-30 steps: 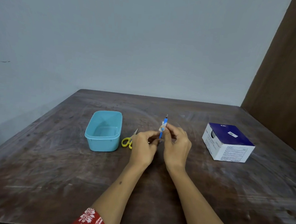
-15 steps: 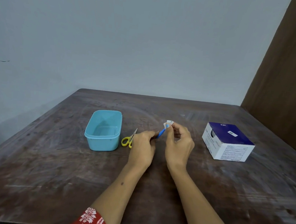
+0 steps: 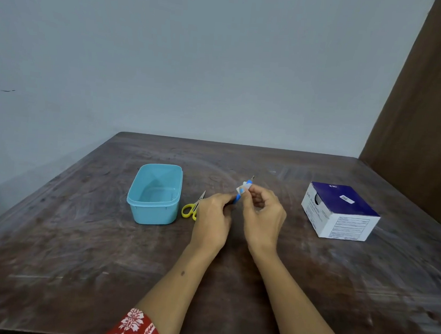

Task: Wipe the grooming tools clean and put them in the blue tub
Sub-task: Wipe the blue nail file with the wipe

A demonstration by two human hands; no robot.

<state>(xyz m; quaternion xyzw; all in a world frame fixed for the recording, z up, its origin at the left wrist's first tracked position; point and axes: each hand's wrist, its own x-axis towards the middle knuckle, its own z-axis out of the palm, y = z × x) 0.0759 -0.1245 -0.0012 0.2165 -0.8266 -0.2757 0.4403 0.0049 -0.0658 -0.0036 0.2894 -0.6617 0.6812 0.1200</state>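
- A thin blue tool [image 3: 238, 199] is up in the air over the middle of the table [image 3: 78, 248], held between two hands. It leans, with its thin metal tip pointing up and away to the right.
- A small white wipe [image 3: 243, 188] is folded around the upper part of the tool.
- The left hand [image 3: 212, 218] pinches the low end of the tool. Its fingers are curled around it.
- The right hand [image 3: 262, 222] pinches the wipe onto the tool with thumb and fingers. The other fingers of this hand are curled in.
- The two hands are close together, with only the tool between them.
- The scissors [image 3: 193, 206] lie flat on the table, just left of the left hand. The handles are yellow and point toward the person. The blades point away. No hand touches them.
- The blue tub [image 3: 156, 214] sits on the table just left of the scissors. It is open on top, and I see nothing in it.
- A box [image 3: 341, 214] sits on the table well off to the right. Its top is dark blue and its sides are white with small print, too small to read.
- A red sleeve [image 3: 135, 327] with white flowers shows at the bottom, on the left arm.
- A pale wall [image 3: 195, 60] is behind the table, and a brown panel [image 3: 425, 129] stands on the right.
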